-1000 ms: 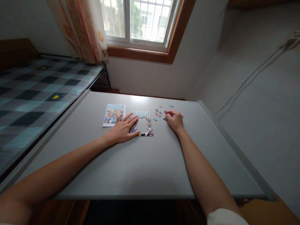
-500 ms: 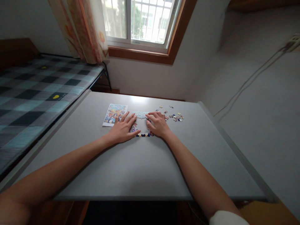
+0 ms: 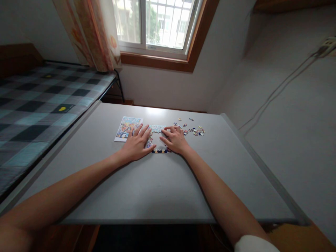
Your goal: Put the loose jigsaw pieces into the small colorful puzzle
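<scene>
Along the near half of the tabletop [image 3: 147,185], from where I stand, two bare forearms stretch toward a partly built puzzle [image 3: 156,128] lying between the hands. The left hand [image 3: 135,145] is spread flat, fingers fanned, its fingertips and thumb at the puzzle's left side. The right hand [image 3: 176,140] is curled over the right side, thumb apart from the bent fingers; I cannot tell whether it pinches a piece. Between the two, the puzzle shows as a frame, dark along its near row and pale blue at its far strip, with grey tabletop in the hollow middle. Just beyond the left hand, partly under its fingers, lies a printed picture sheet [image 3: 126,126]. Past the right hand, loose puzzle pieces [image 3: 198,131] are scattered, and farther off is a barred window [image 3: 165,24]
</scene>
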Available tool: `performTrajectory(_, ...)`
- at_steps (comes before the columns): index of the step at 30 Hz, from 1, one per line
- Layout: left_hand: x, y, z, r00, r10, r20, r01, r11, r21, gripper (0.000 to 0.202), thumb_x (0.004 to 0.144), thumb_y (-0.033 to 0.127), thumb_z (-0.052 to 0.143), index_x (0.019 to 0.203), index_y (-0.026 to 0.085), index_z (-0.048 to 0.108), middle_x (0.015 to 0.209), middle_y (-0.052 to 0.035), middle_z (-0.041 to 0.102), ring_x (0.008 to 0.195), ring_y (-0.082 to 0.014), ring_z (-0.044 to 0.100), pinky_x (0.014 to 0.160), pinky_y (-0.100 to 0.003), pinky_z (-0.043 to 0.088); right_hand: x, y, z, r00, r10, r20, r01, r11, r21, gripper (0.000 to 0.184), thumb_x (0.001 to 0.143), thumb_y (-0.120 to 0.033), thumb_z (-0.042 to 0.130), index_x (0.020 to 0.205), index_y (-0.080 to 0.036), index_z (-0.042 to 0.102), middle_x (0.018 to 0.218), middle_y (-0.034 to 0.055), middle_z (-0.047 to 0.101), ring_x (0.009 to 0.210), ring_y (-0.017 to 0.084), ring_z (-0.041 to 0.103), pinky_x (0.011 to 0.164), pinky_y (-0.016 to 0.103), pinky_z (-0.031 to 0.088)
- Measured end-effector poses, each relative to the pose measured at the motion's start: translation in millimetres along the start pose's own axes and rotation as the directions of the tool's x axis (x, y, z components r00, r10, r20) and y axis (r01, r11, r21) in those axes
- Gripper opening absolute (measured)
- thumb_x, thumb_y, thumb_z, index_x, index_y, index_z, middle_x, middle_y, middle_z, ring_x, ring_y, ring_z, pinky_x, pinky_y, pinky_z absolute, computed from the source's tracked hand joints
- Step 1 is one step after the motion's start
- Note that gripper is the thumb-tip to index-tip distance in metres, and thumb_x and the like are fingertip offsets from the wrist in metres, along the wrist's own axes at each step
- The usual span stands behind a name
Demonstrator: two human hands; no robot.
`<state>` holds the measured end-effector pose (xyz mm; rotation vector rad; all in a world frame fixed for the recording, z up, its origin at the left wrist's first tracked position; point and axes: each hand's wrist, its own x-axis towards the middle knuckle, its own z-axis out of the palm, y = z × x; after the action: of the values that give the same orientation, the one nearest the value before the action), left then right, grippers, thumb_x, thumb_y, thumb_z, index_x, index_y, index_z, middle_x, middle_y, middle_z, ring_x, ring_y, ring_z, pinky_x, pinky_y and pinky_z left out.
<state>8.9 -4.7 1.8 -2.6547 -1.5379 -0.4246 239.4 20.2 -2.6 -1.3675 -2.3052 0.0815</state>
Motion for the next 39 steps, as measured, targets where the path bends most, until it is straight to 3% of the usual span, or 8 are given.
performTrajectory(3, -3, 3, -3.6, 0.995, -0.047, -0.09, 0.049, 0.999, 0.019, 0.067, 0.093, 0.058, 0.041, 0.148, 0.019, 0.036, 0.154, -0.0131, 0.036, 0.143, -0.0341, 0.027, 0.115, -0.054, 0.019, 0, 0, -2, 0.999, 0.02, -0.038, -0.019, 0.999, 0.032, 0.045, 0.093, -0.053, 0.048, 0.125, -0.027, 0.065, 0.127, 0.0093, 0.06, 0.117, 0.032, 0.043, 0.101, 0.051, 0.035)
performTrajectory(7, -5, 4, -4.2, 0.989, -0.124, -0.082, 0.127, 0.991, 0.033, 0.067, 0.094, 0.058, 0.039, 0.148, 0.018, 0.035, 0.144, -0.0157, 0.049, 0.133, -0.034, 0.041, 0.11, -0.054, 0.027, 1, 4, -2, 0.995, 0.048, -0.083, -0.04, 0.995, 0.089, 0.042, 0.093, -0.048, 0.05, 0.124, -0.025, 0.067, 0.12, 0.01, 0.063, 0.114, 0.03, 0.046, 0.1, 0.05, 0.037)
performTrajectory(15, -4, 3, -3.2, 0.991, -0.11, -0.075, 0.114, 0.992, 0.046, 0.065, 0.095, 0.057, 0.036, 0.148, 0.019, 0.036, 0.144, -0.0169, 0.049, 0.132, -0.0342, 0.042, 0.108, -0.056, 0.026, 3, 8, 2, 0.99, 0.054, -0.127, -0.036, 0.989, 0.144, 0.032, 0.091, -0.042, 0.056, 0.113, -0.025, 0.072, 0.113, 0.0096, 0.065, 0.11, 0.029, 0.048, 0.097, 0.049, 0.039)
performTrajectory(20, -2, 1, -2.9, 0.997, -0.014, -0.081, 0.015, 1.0, 0.011, 0.056, 0.097, 0.049, 0.038, 0.143, 0.019, 0.042, 0.15, -0.0152, 0.042, 0.138, -0.0318, 0.037, 0.114, -0.053, 0.017, 3, 9, 3, 0.988, 0.054, -0.144, -0.033, 0.988, 0.149, 0.025, 0.089, -0.036, 0.058, 0.107, -0.026, 0.073, 0.11, 0.0088, 0.066, 0.109, 0.028, 0.049, 0.097, 0.047, 0.04)
performTrajectory(23, -1, 0, -4.9, 0.996, 0.055, -0.075, -0.059, 0.997, -0.051, 0.052, 0.097, 0.045, 0.042, 0.142, 0.019, 0.045, 0.147, -0.0135, 0.045, 0.135, -0.0301, 0.04, 0.113, -0.047, 0.024, 3, 10, 4, 0.987, 0.065, -0.148, -0.042, 0.987, 0.153, 0.022, 0.089, -0.034, 0.058, 0.104, -0.026, 0.074, 0.109, 0.0084, 0.066, 0.109, 0.028, 0.05, 0.097, 0.047, 0.04)
performTrajectory(30, -1, 1, -9.9, 0.984, 0.121, -0.129, -0.126, 0.992, -0.028, 0.041, 0.095, 0.039, 0.045, 0.13, 0.02, 0.057, 0.109, -0.0116, 0.064, 0.105, -0.0286, 0.056, 0.094, -0.045, 0.039, 3, 8, 1, 0.989, 0.042, -0.143, -0.02, 0.988, 0.152, 0.021, 0.088, -0.032, 0.06, 0.102, -0.025, 0.074, 0.107, 0.0087, 0.065, 0.108, 0.027, 0.05, 0.098, 0.045, 0.04)
performTrajectory(35, -2, -1, -6.8, 0.994, 0.109, 0.004, -0.109, 0.993, -0.052, 0.042, 0.099, 0.039, 0.039, 0.131, 0.019, 0.055, 0.067, -0.0033, 0.067, 0.067, -0.0214, 0.064, 0.073, -0.035, 0.047, 3, 10, 2, 0.989, 0.031, -0.147, -0.004, 0.984, 0.178, 0.021, 0.088, -0.031, 0.059, 0.101, -0.026, 0.074, 0.105, 0.0082, 0.065, 0.106, 0.026, 0.05, 0.099, 0.045, 0.04)
performTrajectory(39, -2, -1, -6.5, 0.992, 0.108, 0.058, -0.105, 0.993, -0.045, 0.043, 0.098, 0.042, 0.04, 0.133, 0.022, 0.056, 0.064, -0.0027, 0.069, 0.063, -0.0212, 0.067, 0.063, -0.029, 0.047, 4, 11, 5, 0.986, 0.043, -0.161, -0.013, 0.982, 0.187, 0.023, 0.088, -0.032, 0.057, 0.102, -0.025, 0.074, 0.104, 0.0084, 0.065, 0.106, 0.026, 0.051, 0.098, 0.045, 0.041)
